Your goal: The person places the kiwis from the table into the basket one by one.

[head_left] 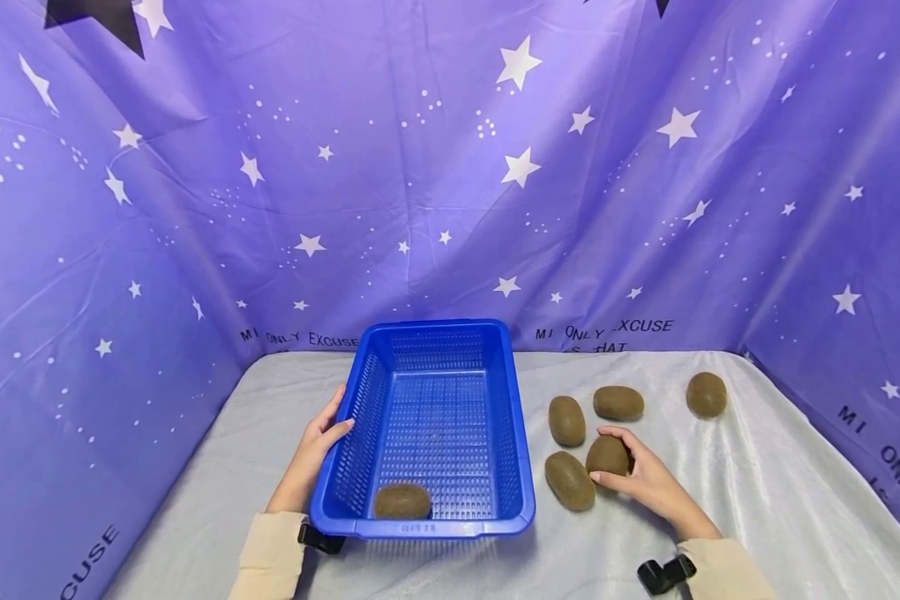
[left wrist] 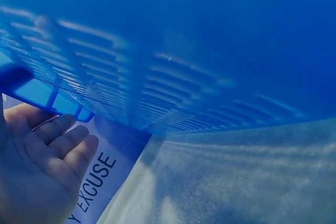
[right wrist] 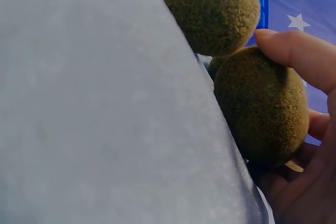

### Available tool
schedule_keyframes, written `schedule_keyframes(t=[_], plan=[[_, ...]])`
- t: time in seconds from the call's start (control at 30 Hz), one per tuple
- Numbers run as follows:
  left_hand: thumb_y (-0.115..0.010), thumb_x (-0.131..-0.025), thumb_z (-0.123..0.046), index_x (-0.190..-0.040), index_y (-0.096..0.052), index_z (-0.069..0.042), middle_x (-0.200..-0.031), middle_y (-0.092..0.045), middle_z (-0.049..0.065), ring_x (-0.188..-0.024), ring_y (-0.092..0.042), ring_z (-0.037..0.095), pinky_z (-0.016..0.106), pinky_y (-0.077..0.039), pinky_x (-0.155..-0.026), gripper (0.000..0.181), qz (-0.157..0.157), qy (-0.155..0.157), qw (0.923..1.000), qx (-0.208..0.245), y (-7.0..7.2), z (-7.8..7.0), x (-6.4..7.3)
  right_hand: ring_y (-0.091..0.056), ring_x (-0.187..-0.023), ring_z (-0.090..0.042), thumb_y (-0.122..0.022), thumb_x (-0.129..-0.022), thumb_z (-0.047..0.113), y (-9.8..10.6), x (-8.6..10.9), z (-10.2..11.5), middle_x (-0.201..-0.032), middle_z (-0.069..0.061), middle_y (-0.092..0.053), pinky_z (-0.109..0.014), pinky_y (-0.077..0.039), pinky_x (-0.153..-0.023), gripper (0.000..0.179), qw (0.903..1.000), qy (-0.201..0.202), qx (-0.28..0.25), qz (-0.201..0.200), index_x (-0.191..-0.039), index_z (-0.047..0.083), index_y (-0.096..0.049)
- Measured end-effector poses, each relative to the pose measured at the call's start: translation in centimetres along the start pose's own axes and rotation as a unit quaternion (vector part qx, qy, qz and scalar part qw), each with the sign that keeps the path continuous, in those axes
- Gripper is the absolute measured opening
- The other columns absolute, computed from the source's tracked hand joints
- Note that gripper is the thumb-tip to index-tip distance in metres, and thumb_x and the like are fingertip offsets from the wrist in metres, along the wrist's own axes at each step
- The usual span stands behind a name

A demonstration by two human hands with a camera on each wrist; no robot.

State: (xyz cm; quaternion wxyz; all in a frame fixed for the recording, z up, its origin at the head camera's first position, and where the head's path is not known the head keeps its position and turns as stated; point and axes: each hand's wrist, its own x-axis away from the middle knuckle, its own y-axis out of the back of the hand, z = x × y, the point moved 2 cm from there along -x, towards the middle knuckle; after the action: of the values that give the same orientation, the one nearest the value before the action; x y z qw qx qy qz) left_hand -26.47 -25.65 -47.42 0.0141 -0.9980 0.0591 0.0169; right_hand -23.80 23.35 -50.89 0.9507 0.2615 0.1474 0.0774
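A blue plastic basket (head_left: 435,433) with slotted walls stands on the cloth-covered table. My left hand (head_left: 327,437) grips its left rim, thumb on top; in the left wrist view the fingers (left wrist: 79,142) curl at the rim from outside. One brown fuzzy kiwi (head_left: 402,501) lies inside the basket near its front wall. To the right of the basket, my right hand (head_left: 641,475) holds another kiwi (head_left: 609,454) between thumb and fingers, at table level. In the right wrist view this kiwi (right wrist: 262,106) touches or nearly touches a neighbouring kiwi (right wrist: 212,11).
Near the right hand lie a kiwi (head_left: 570,481), a second kiwi (head_left: 567,421) and a third kiwi (head_left: 618,402). Farther right, a kiwi (head_left: 707,395) sits apart. A purple star-patterned curtain (head_left: 435,167) walls the table (head_left: 757,467) at the back and sides.
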Motion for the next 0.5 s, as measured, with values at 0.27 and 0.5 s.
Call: schedule_keyframes(t=[0.27,0.5], plan=[[-0.049,-0.096,-0.014,-0.153,-0.013,-0.016,-0.156,-0.015,0.008,-0.12,-0.043,0.009,0.024,-0.045,-0.09,0.067,0.003,0.008,0.9998,0.015,0.01,0.13,0.09,-0.054,-0.091,-0.005,-0.078,-0.076,0.014,-0.1,0.06,-0.07,-0.117,-0.016,-0.055,-0.022,-0.046,-0.076,0.063,0.9999,0.0,-0.002,-0.014,-0.13,0.004,-0.047],[-0.049,-0.096,-0.015,-0.153,-0.013,-0.017,-0.156,-0.016,0.007,-0.121,-0.041,0.014,0.026,-0.046,-0.089,0.067,-0.001,0.011,0.9996,0.026,-0.04,0.04,0.08,-0.054,-0.088,-0.006,-0.078,-0.076,0.016,0.08,-0.22,0.11,-0.115,-0.015,-0.056,-0.024,-0.046,-0.074,0.064,0.9996,-0.012,0.014,-0.022,-0.13,0.003,-0.047]])
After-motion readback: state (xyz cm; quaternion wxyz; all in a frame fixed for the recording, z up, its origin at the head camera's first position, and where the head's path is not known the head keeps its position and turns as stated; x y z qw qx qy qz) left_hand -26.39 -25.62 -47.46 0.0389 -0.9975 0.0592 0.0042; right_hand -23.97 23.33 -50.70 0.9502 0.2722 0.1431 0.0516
